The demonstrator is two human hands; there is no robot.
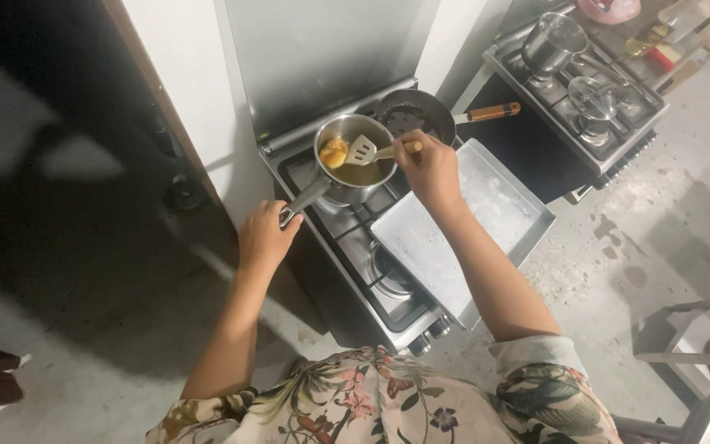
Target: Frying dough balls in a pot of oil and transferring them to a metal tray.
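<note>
the person's left hand (263,238) is clenched around the end of the long handle of a small steel saucepan (355,160), which sits on the far left burner of a gas stove (347,247). the right hand (429,171) grasps the wooden handle of a slotted spatula (363,150), whose blade reaches into the pan over the yellowish oil, just beside a golden fried piece (334,153) at the pan's left side. a dark frying pan (417,115) with a wooden handle stands just behind the saucepan, to its right. a large metal tray (462,222) lies across the stove's right side, near the right forearm. well apart, at the far right, a second stove (585,99) carries a steel pot and a lidded pan.
</note>
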